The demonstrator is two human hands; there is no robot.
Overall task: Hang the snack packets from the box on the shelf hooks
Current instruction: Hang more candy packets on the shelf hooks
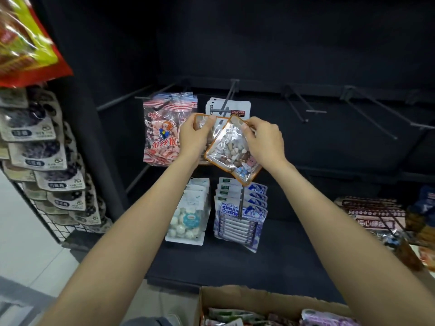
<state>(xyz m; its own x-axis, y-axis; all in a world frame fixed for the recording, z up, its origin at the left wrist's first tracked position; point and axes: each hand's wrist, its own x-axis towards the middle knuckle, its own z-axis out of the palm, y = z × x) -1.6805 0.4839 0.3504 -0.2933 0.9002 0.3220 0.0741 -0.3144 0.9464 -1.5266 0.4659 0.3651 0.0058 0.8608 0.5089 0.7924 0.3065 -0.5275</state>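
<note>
My right hand (264, 140) pinches the top corner of a clear orange-edged snack packet (231, 150), which hangs tilted like a diamond. My left hand (194, 137) grips a second orange-edged packet (203, 120) just behind it. Both packets sit right below the tip of a shelf hook (221, 111) that carries a white packet (235, 108). The cardboard box (259, 300) with more packets stands at the bottom of the view.
A red-and-white striped packet (162, 132) hangs on the hook to the left. Below hang white candy packets (188, 215) and blue-purple packets (240, 215). Bare hooks (303, 107) reach out to the right. A wire rack of grey packets (47, 161) stands at left.
</note>
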